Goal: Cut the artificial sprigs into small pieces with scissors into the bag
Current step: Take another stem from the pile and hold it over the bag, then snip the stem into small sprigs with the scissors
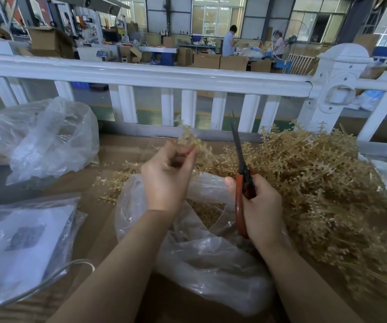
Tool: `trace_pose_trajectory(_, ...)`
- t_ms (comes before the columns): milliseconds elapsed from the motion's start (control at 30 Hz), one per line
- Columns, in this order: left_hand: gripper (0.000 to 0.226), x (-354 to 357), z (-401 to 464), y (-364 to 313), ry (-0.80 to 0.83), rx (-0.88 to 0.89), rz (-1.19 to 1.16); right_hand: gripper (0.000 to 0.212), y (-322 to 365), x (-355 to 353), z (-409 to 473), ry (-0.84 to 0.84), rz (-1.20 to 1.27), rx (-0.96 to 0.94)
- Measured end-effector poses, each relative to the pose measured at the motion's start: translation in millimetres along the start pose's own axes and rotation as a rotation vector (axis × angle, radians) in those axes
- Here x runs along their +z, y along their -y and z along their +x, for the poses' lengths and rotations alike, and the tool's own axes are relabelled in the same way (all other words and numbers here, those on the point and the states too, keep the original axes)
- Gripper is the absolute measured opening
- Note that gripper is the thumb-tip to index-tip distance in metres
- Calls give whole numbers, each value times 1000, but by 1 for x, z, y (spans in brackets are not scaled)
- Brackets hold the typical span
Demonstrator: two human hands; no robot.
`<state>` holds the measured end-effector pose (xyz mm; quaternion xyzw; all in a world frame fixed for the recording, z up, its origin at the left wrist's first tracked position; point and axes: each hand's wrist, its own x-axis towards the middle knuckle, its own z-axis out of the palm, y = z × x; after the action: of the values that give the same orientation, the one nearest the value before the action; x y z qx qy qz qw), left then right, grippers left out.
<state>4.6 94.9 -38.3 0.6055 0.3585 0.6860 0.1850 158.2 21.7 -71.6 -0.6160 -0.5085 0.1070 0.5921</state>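
Far left: crumpled clear bag (48,136), below it a plastic-wrapped white sheet (22,248) on cardboard tabletop (108,220). Centre: left hand (167,176) pinching a tan sprig (191,138) above the open clear bag (202,252), cut bits seemingly inside. Right hand (257,206) clamped on red-handled scissors (242,183), blades closed, pointing up. Right: heaped sprig pile (323,183). Behind: white railing (141,75).
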Motion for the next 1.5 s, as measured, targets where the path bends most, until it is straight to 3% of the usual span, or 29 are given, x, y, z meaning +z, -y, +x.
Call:
trace_pose_trajectory(100, 8, -3, -14, 1, 115, 469, 273, 44, 7, 1, 2, 98, 162, 95)
trace_pose_trajectory(167, 11, -5, -22, 4, 204, 627, 312, 41, 10, 1, 4, 131, 204, 130)
trace_pose_trajectory(267, 11, -6, -28, 6, 331, 741, 309, 22, 13, 0, 6, 143, 289, 164)
trace_pose_trajectory(400, 8, -5, -30, 7, 431, 761, 313, 26, 9, -1, 10, 126, 345, 267)
trace_pose_trajectory(467, 8, -4, -31, 7, 471, 708, 292, 24, 6, -1, 12, 114, 334, 300)
trace_pose_trajectory(600, 57, -2, -29, 7, 413, 317, 182, 14, 7, 0, 11, 126, 320, 270)
trace_pose_trajectory(700, 81, -3, -26, 13, 326, 109, 204, 15, 8, -2, 10, 123, 353, 246)
trace_pose_trajectory(833, 80, -8, -23, 16, 480, -328, 75, 7, 7, -6, 9, 175, 353, 221)
trace_pose_trajectory(967, 27, -10, -23, 16, 483, -353, -101, 6, 5, -4, 8, 196, 351, 180)
trace_pose_trajectory(1067, 11, -11, -22, 9, 352, -362, -252, 15, 6, -4, 7, 159, 336, 139)
trace_pose_trajectory(1333, 28, -16, -14, 5, 114, -530, -425, 16, 13, -1, 6, 100, 384, 186)
trace_pose_trajectory(1500, 33, -18, -13, 10, 164, -519, -600, 21, 7, 2, 8, 49, 438, 230)
